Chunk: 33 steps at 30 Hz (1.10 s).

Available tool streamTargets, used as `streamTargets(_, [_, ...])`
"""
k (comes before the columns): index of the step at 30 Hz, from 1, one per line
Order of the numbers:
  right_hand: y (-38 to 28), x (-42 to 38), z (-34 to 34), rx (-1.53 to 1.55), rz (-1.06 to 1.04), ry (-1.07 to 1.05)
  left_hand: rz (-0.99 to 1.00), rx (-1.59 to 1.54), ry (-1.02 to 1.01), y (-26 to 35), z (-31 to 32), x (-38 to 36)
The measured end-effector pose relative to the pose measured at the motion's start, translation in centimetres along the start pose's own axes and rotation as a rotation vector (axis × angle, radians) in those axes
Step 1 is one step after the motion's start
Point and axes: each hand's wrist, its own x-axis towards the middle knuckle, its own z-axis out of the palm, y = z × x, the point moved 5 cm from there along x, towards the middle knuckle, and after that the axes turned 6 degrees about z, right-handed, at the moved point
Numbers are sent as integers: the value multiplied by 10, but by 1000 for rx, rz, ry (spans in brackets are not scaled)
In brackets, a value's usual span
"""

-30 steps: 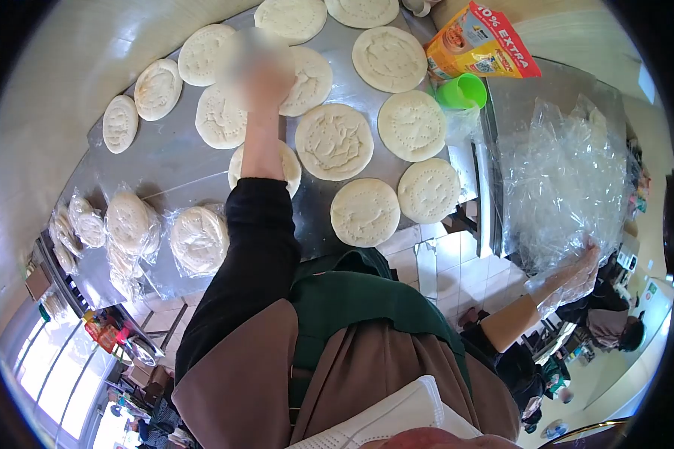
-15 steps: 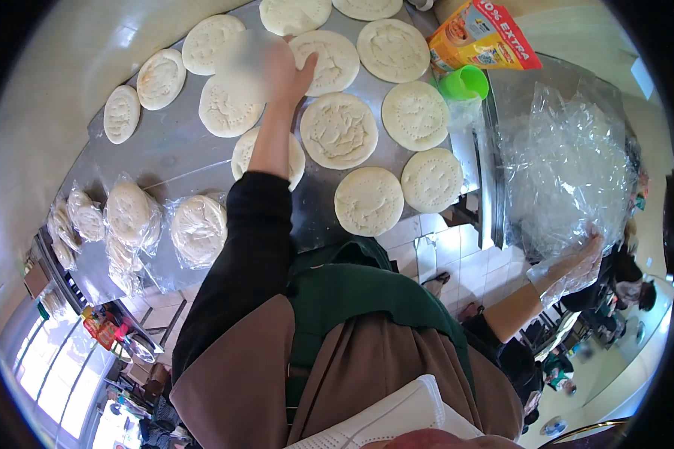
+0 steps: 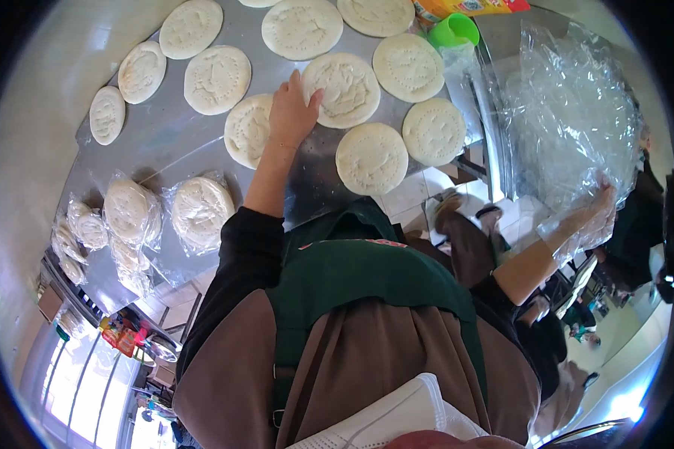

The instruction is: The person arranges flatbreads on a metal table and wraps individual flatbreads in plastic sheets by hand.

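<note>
Round, pale flatbreads with dimpled tops lie spread over the metal table. My left hand (image 3: 293, 112) is at the left edge of one flatbread (image 3: 341, 90), its thumb and forefinger apart and touching the rim. Just left of that hand lies another flatbread (image 3: 249, 131), partly behind my wrist. On the right, my right hand (image 3: 597, 209) is closed on clear plastic bags (image 3: 577, 120), and the film also covers its fingers and wrist. Which layers it grips cannot be made out.
Bagged flatbreads (image 3: 202, 213) sit at the table's left front, some stacked. A green cup (image 3: 454, 31) and a yellow-red pouch (image 3: 472, 6) stand at the back right. A co-worker's legs (image 3: 468, 247) show beyond the metal table's (image 3: 307, 202) front edge.
My left hand has come from a flatbread farther back to the nearer one. The whole view has shifted, and a person's legs now show on the floor. My right hand stays on the plastic.
</note>
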Motion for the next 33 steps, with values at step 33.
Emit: streamTargets(33, [1, -45, -40, 183, 58, -130, -253, -371, 258, -113, -60, -87])
